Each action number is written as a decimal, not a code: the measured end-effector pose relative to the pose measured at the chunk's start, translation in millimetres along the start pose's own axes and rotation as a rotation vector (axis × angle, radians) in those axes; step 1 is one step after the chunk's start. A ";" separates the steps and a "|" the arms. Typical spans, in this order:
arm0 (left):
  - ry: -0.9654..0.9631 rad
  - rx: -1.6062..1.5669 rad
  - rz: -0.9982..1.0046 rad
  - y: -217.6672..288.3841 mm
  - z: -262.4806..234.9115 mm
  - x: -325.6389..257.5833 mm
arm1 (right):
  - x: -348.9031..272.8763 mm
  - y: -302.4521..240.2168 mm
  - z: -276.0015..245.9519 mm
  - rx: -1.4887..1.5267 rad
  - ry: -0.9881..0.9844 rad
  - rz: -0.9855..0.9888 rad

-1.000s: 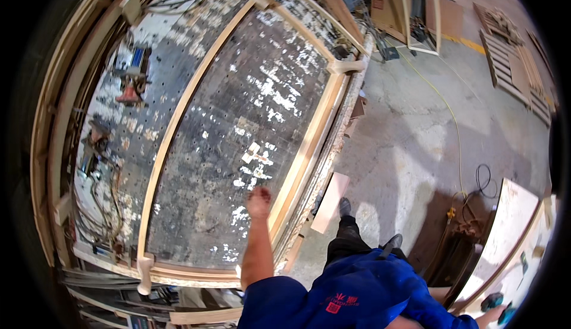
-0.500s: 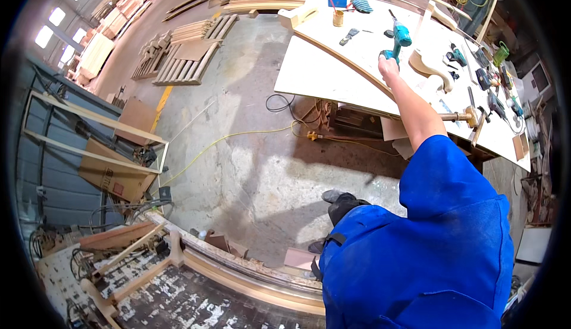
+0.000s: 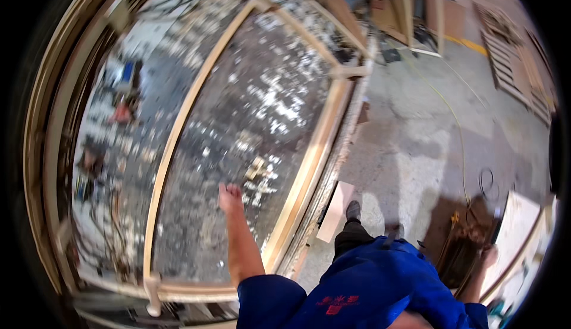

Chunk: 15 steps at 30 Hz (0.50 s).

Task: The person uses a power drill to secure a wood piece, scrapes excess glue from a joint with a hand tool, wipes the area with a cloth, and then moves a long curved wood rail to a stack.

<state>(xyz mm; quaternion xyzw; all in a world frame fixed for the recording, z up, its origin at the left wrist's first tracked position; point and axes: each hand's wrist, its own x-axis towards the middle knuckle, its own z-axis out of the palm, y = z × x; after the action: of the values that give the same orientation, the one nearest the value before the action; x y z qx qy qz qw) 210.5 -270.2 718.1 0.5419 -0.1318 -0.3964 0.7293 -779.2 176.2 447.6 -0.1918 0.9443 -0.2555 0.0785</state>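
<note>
Over a dark, paint-flecked work surface (image 3: 202, 210), my left hand (image 3: 230, 197) is closed, with nothing visible in it. It is inside the outline of a large wooden frame (image 3: 173, 133) lying there, and touches none of its rails. Small light-coloured pieces (image 3: 257, 167) lie just beyond the hand. My right hand (image 3: 489, 257) is far off at the right, beside the edge of a white-topped table (image 3: 517, 219). Motion blur hides how its fingers stand, and no tool shows in it. A small teal shape (image 3: 498, 308) is partly visible below that hand.
Long wooden rails (image 3: 50, 121) run along the far left. Tools and cables (image 3: 126, 73) lie on the left side of the work surface. A flat pale board (image 3: 336, 211) is on the floor by my foot. A yellow cable (image 3: 455, 115) crosses the concrete, with slatted wood stacks (image 3: 514, 61) beyond.
My view has swung left from the white table to the wooden frame. The teal drill that was in my hand over that table no longer shows in either hand. My left hand has come into view.
</note>
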 end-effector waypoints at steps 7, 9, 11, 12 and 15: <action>-0.019 -0.162 0.094 110.8 -48.4 2.3 | -93.2 -402.3 160.5 0.705 -0.874 -0.019; -0.004 -0.210 0.112 140.5 -55.5 31.2 | -132.8 -503.5 170.0 0.604 -1.021 -0.273; 0.015 -0.202 0.135 169.0 -56.7 58.3 | -165.1 -580.3 182.5 0.478 -1.122 -0.425; 0.084 -0.240 0.132 176.6 -44.7 68.0 | -178.9 -608.7 186.9 0.424 -1.149 -0.481; 0.208 -0.295 0.147 202.7 -57.7 120.2 | -218.3 -663.9 216.1 0.333 -1.275 -0.541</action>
<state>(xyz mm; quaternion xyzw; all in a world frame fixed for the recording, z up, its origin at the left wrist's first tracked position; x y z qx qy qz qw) 412.9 -297.3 849.1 0.4564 -0.0354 -0.2988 0.8374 -312.6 -362.1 613.7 -0.5171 0.5822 -0.2449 0.5776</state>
